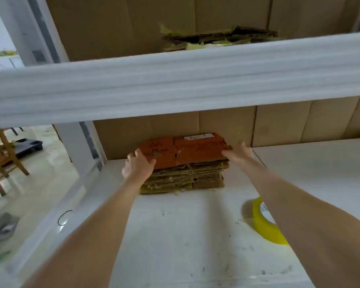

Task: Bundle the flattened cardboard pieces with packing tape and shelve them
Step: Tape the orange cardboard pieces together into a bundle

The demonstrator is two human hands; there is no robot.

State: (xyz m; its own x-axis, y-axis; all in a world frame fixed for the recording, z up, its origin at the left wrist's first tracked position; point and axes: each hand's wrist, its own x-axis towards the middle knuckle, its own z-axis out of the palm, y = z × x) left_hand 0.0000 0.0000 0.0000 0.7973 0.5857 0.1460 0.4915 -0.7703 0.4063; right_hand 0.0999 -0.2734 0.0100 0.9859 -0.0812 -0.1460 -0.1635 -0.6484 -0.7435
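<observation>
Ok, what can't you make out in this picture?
Head view:
- Label on the stack: too small and blurred to read.
- Tape roll: partly hidden by the right forearm.
- Upper bundle: lower part hidden by the shelf rail.
- Whether tape binds the stack: too blurred to tell.

The stack (183, 177) is plain corrugated cardboard, brown and matt, with rough, frayed edges and a bit of yellowish tape shining along the bottom. The top sheet (195, 152) is cardboard too, just printed orange-red with a dull finish, and it has a white paper label (199, 137). The shelf (185, 235) looks white and matt, smudged with grey scuffs. The tape roll (264, 225) is yellow plastic, glossy and kinda see-through. The back wall (279, 125) is smooth brown cardboard. The chair (2, 161) is wood, and the floor (46, 183) is pale and shiny.
</observation>
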